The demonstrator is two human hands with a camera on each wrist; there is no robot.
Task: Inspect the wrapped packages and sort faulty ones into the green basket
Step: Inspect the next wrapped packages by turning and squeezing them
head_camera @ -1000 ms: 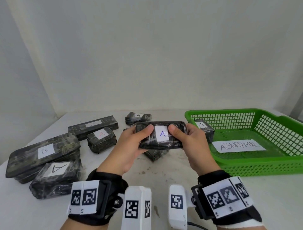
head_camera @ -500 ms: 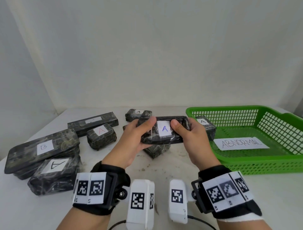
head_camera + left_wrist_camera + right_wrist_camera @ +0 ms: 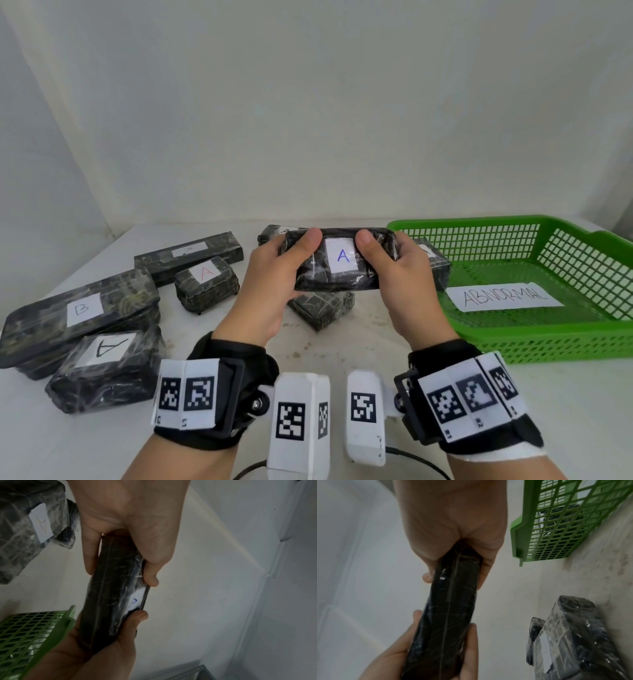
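Observation:
A black wrapped package with a blue "A" label (image 3: pixel 340 263) is held up above the table's middle, label facing me. My left hand (image 3: pixel 274 274) grips its left end and my right hand (image 3: pixel 400 270) grips its right end, thumbs on top beside the label. Both wrist views show the package (image 3: pixel 111 597) (image 3: pixel 448 609) edge-on, clamped between thumbs and fingers. The green basket (image 3: pixel 534 335) stands to the right with a paper reading "ABNORMAL" (image 3: pixel 503 296) and one small wrapped package (image 3: pixel 435 263) in its near-left corner, partly hidden by my right hand.
Several wrapped packages lie on the white table: a long "B" one (image 3: pixel 78 315), an "A" one (image 3: pixel 106 366) at front left, a red "A" one (image 3: pixel 205 287), a long one (image 3: pixel 188 255) behind, one (image 3: pixel 322 306) under my hands. A white wall stands behind.
Both hands have lifted the blue "A" package slightly higher and farther from me, keeping the same grip. Nothing on the table has moved.

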